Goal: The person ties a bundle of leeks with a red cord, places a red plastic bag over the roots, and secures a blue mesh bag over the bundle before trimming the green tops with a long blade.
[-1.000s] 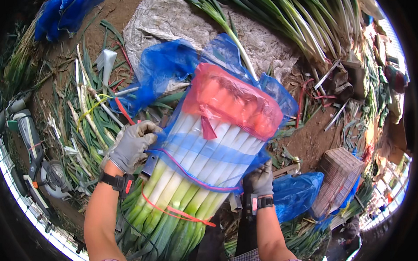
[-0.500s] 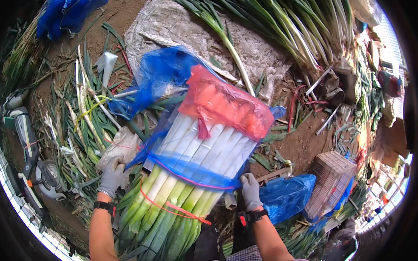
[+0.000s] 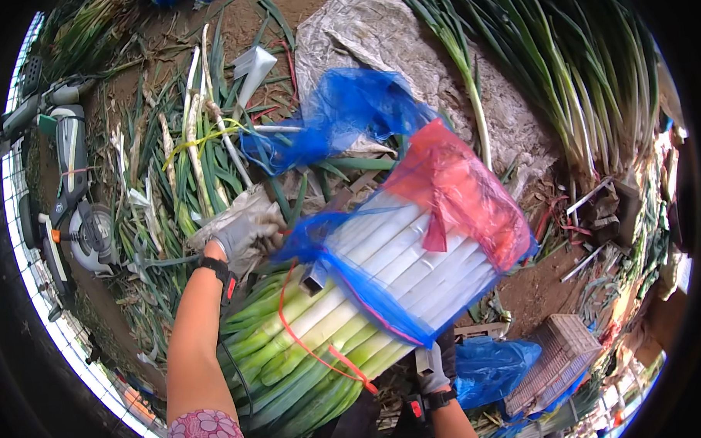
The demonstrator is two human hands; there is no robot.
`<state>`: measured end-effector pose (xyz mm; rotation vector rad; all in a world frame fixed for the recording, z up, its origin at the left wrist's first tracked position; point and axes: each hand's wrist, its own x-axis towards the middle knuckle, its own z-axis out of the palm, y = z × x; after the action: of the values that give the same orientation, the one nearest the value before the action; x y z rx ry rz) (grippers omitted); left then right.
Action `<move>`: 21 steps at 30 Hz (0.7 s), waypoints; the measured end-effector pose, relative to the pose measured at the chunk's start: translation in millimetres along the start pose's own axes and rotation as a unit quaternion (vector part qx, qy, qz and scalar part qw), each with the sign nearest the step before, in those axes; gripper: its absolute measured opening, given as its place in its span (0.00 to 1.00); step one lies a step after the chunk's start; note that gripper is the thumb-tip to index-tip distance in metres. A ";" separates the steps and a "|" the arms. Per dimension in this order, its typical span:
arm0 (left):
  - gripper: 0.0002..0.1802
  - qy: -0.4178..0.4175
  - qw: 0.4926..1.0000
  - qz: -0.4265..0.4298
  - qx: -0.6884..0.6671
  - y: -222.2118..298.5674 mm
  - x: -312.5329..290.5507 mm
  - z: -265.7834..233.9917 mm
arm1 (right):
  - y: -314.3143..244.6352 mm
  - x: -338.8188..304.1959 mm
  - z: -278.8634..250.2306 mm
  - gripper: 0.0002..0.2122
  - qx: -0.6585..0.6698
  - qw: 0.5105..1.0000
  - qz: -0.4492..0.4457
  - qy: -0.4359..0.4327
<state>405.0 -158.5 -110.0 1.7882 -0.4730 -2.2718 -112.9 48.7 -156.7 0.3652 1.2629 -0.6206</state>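
Leeks, a big bundle of long white and green leeks, are lying in the middle, near the person. A thin red band is going around the green part. A blue and red plastic net bag is covering the white ends, which are pointing far and right.

The left hand, in a grey work glove, is gripping the left edge of the bag, with its grip closed on the blue plastic beside the bundle. A black watch is sitting on that wrist. The right hand, also gloved, is reaching under the near right side of the bundle. Most of it is hiding behind the leeks, so I cannot tell how its grip is set.

Loose green leaves and stalks are lying on the dirt ground to the left. Far off, a grey sack cloth is spreading out, with long green onions piling up at the far right. A brown woven basket is sitting near right.
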 end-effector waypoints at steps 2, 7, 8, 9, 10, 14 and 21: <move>0.17 0.228 0.973 0.009 0.021 -26.7 27.6 -43.8 | -20.7 -27.0 94.2 0.13 -0.143 0.986 -0.085 0.008; 0.21 0.332 0.938 0.020 0.102 -61.8 121.9 -101.2 | -42.8 -30.1 99.8 0.18 -0.138 0.979 -0.100 0.109; 0.21 0.320 0.942 0.014 0.097 -62.6 137.3 -95.1 | -48.1 -29.8 83.1 0.16 -0.263 0.950 -0.133 0.105; 0.21 0.330 0.940 0.025 0.077 -63.0 150.7 -88.7 | -54.1 -30.7 67.1 0.15 -0.384 0.904 -0.160 0.098; 0.22 0.343 0.937 0.036 0.059 -65.3 161.5 -86.1 | -57.2 -32.4 61.6 0.15 -0.387 0.902 -0.156 0.107; 0.26 0.298 0.950 0.093 -0.011 -76.2 164.5 -108.7 | -64.5 -39.3 87.1 0.14 -0.540 0.815 -0.191 0.082; 0.26 0.412 0.851 0.255 0.204 -10.8 116.1 -75.3 | -111.4 -84.7 142.3 0.11 -0.337 0.840 -0.270 0.328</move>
<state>450.4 -199.1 -234.7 2.2412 -1.1153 -0.9533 -87.0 -101.1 -27.5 -0.4380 2.1837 -0.4795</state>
